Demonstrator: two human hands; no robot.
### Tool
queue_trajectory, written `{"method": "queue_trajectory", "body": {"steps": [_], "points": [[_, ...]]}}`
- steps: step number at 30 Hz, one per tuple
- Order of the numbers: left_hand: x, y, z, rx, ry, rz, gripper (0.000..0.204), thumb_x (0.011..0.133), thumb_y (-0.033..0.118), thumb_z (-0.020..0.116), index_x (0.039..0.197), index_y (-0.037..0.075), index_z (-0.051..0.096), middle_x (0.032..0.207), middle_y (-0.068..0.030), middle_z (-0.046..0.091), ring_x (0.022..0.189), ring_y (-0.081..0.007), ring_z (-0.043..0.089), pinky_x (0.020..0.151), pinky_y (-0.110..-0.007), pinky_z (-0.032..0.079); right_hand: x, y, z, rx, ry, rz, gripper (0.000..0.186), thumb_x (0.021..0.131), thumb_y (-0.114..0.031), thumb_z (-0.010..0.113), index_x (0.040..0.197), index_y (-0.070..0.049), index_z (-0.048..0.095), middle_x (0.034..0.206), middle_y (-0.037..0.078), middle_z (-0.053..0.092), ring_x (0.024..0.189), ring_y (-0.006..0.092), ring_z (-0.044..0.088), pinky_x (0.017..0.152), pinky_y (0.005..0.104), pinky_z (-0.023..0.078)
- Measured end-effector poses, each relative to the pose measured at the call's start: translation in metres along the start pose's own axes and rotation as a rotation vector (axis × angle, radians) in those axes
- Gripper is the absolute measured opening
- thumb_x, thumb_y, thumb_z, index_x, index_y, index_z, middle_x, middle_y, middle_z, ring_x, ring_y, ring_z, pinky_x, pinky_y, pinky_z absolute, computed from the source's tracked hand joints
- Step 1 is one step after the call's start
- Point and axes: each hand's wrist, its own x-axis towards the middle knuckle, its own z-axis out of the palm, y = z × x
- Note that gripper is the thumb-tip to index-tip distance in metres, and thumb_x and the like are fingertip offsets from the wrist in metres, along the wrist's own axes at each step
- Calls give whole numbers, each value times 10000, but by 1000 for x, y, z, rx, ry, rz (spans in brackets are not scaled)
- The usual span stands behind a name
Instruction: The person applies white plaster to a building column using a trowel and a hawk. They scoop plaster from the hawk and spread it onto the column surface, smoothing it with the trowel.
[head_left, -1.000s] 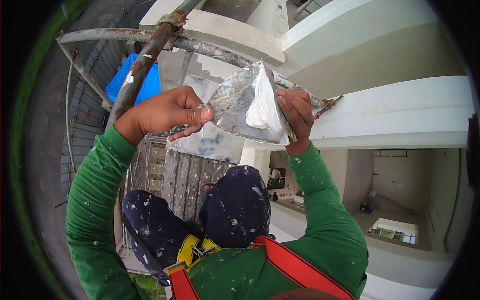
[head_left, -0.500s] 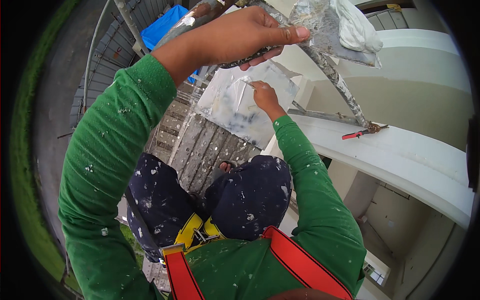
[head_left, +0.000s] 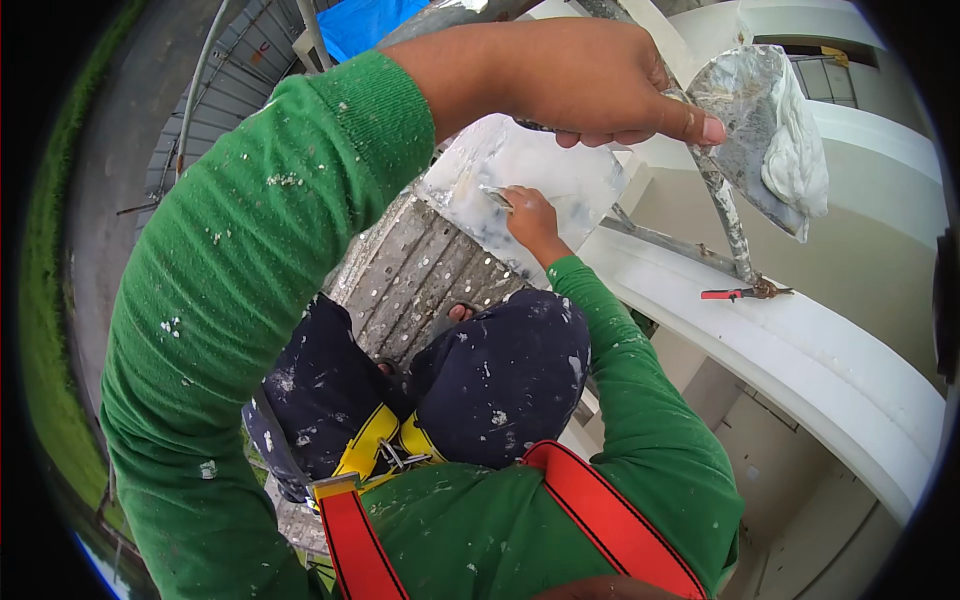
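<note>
My left hand [head_left: 610, 85] is raised at the upper middle, closed with the thumb pointing right. It appears to grip the mostly hidden handle of a paint-spattered trowel [head_left: 738, 105]. A lump of white putty [head_left: 795, 155] clings to the right side of the trowel's grey blade. Lower down, my right hand [head_left: 530, 215] is closed around a small putty knife [head_left: 496, 197], whose blade lies at the surface of a white board [head_left: 460, 165]. The board is smeared with white paste and has grey patches. My left hand and forearm hide its far part.
Under my feet runs a ribbed, paint-spotted scaffold platform [head_left: 395, 275]. A spattered scaffold pole [head_left: 722, 205] rises beside a white curved ledge [head_left: 810, 350], and a red-handled tool [head_left: 725, 294] is near its lower end. A blue tarp [head_left: 365, 30] shows at the far left.
My left hand and the trowel have shifted right and slightly down. The putty knife in my right hand now lies at a different angle on the board. The view has tilted slightly.
</note>
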Motion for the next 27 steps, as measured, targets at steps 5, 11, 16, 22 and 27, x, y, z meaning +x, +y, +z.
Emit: {"method": "queue_trajectory", "body": {"steps": [5,11,16,22,27], "points": [[-7,20,-9,-9,-115,-88,514,949,455,575,689,20,659,579,-76,604,542,-206,595,548,-338,484,-89,6,2,55,-115,-23,285,810,-100,579,1065,-89,706,1058,85,700,922,356,643,823,434,538],[0,-5,13,-51,-93,118,658,976,558,523,550,56,507,447,10,444,374,-69,448,377,-242,332,-98,-22,-98,872,413,477,285,790,-30,514,1006,19,693,911,183,706,858,264,677,778,356,505],[-7,1,13,-253,-372,96,657,963,525,563,512,51,513,432,-38,482,343,-100,436,376,-255,329,-78,-95,-246,989,1418,121,91,789,38,626,877,27,645,910,158,685,848,258,665,790,346,501],[-23,26,21,-402,-555,142,578,978,445,574,591,17,549,482,-25,486,359,-102,455,375,-239,344,-65,-151,-321,29,1582,-344,258,924,-119,528,1059,90,594,1101,278,637,976,411,665,893,485,535],[-27,24,20,-423,-558,178,574,974,463,576,603,25,555,484,-23,488,380,-99,472,408,-232,346,-63,-155,-338,160,1350,-641,436,969,-286,433,1199,44,604,1141,260,662,1062,449,650,919,513,525]]}}
